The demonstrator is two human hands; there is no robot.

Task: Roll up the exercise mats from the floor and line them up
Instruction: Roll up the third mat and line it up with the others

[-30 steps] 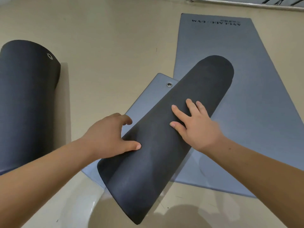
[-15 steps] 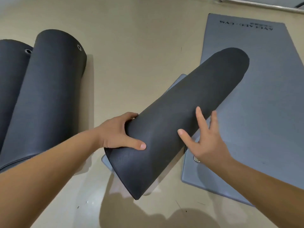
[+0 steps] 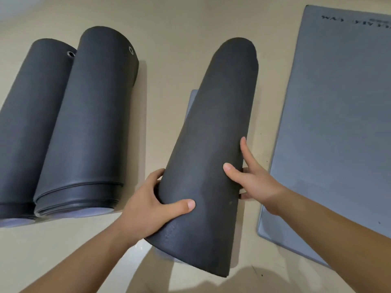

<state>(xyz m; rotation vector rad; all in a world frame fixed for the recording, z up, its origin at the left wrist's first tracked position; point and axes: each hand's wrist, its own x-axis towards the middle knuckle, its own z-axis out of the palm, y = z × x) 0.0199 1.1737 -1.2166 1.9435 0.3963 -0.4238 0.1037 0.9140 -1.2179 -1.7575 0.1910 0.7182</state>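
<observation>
1. Item: dark grey rolled foam exercise mat (image 3: 211, 144), cylinder form, lying on the beige floor (image 3: 169, 28) betw. the two hands, far end angled away to the right. A pale grey flap (image 3: 191, 102), prob. the mat's loose tail, is seen under its left side.
2. Left hand (image 3: 152, 206): clasped on the roll's near-left side, thumb laid over the top, fingers tucked round the flank.
3. Right hand (image 3: 251, 178): pressed against the right flank, thumb on top, fingers spread and extended; more a steadying push than a full clasp.
4. Handling, judged: foam, so light for its bulk; soft, compressible, matte and grippy surface, not fragile. Springiness is expected, so the roll may loosen if let go. Long form, so best held w/ both hands, one per flank, near mid-length or ends.
5. Also present: two dark grey rolled mats (image 3: 84, 134), side by side, touching, at left, metal eyelets showing at far ends; well apart from the held roll.
6. One light grey flat mat (image 3: 338, 123), unrolled, at right, printed lettering at far end (illegible).
7. Status, judged: third roll to be set beside the pair; flat mat not yet rolled.
</observation>
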